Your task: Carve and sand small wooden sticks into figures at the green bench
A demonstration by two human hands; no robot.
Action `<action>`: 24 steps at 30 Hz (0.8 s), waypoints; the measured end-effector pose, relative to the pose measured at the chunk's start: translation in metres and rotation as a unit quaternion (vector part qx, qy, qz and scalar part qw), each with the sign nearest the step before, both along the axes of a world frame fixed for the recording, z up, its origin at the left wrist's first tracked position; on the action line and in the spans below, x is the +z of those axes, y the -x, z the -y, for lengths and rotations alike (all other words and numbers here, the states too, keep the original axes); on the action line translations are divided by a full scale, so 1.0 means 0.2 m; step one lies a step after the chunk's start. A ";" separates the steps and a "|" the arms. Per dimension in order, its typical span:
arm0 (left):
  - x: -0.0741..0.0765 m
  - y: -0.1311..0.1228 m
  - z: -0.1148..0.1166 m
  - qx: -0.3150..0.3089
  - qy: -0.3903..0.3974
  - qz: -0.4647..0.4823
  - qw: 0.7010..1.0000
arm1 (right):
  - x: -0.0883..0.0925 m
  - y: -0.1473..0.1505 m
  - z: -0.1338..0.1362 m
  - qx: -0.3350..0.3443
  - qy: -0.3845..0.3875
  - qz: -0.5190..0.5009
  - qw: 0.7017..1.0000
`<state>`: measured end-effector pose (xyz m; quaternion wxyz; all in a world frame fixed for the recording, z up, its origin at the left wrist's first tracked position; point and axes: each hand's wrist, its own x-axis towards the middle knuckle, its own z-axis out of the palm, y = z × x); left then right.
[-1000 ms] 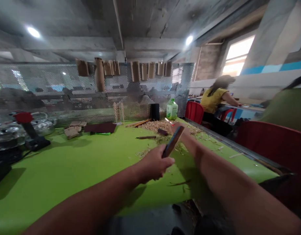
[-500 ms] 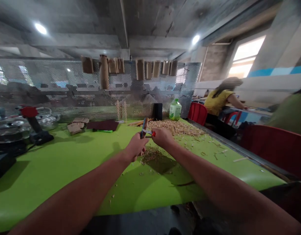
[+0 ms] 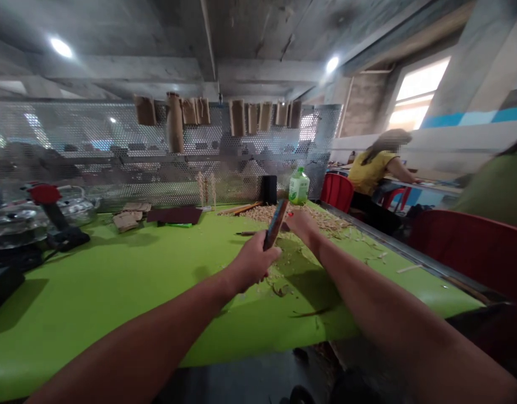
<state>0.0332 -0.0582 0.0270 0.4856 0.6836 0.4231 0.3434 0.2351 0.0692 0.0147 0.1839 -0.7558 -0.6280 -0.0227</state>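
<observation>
My left hand is closed around a dark brown strip with a bluish face, which tilts up and to the right. What the strip is made of I cannot make out. Beyond it, my right hand is closed at the near side of a heap of wood shavings. A small red end of a tool shows at its fingers; the rest is hidden. On the green tabletop, a slim pointed tool lies left of the strip, and loose shavings are scattered below my hands.
A green-labelled jug and a black block stand at the back. Left are a red-headed device, metal kettles and brown sheets. A person in yellow sits at the right, beyond red chairs.
Both hands have moved right, the right one farther away, towards the heap. The small shavings pile beneath them is now spread out. The slim pointed tool on the table has come into view.
</observation>
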 end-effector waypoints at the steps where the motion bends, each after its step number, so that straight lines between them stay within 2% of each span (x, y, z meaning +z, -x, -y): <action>1: 0.00 0.02 -0.02 0.020 0.016 0.003 1.000 | -0.01 0.01 0.00 -0.004 -0.012 -0.003 1.000; 3: -0.02 0.05 -0.09 0.062 0.039 0.015 0.997 | -0.02 0.07 0.01 0.003 -0.035 -0.009 0.999; 6: -0.06 0.09 -0.19 0.117 0.031 0.032 0.992 | -0.04 0.19 0.07 0.072 -0.061 0.003 0.995; 8: -0.08 0.10 -0.23 0.132 0.024 0.030 0.990 | -0.05 0.26 0.11 0.125 -0.071 0.028 0.989; 10: -0.09 0.09 -0.24 0.132 0.024 0.021 0.991 | -0.05 0.30 0.13 0.150 -0.078 0.058 0.984; 16: -0.06 0.07 -0.20 0.104 0.048 0.017 0.993 | -0.03 0.28 0.14 0.117 -0.060 0.097 0.987; 24: -0.04 0.05 -0.18 0.086 0.083 0.037 0.992 | 0.00 0.27 0.12 0.109 -0.090 0.108 0.984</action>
